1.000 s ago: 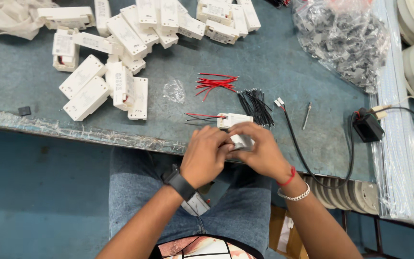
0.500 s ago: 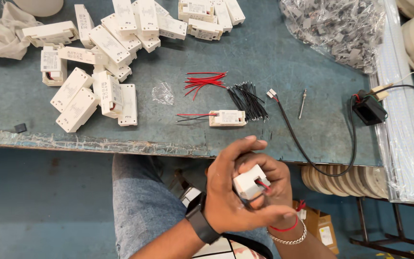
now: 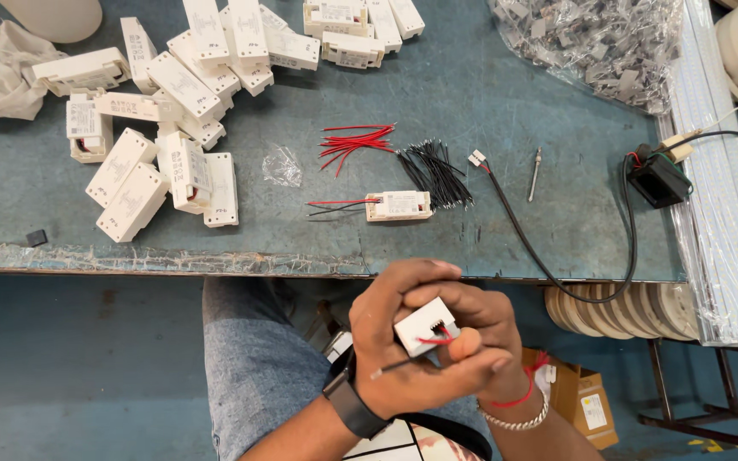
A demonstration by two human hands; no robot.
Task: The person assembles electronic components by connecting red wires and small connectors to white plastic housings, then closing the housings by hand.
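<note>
Below bench edge (image 3: 164, 259), hands clasp white module (image 3: 424, 326); wire bundles (image 3: 437, 173) beyond.

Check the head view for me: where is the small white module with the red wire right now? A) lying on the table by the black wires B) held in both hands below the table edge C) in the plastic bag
B: both hands, left hand and right hand, clasp the white module over the lap, below the table edge.

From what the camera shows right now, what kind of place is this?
Probably a small electronics assembly workshop. A worn workbench holds a pile of white plastic modules and bundles of cut red wires and black wires. Both hands, left hand and right hand, hold one module.
</note>
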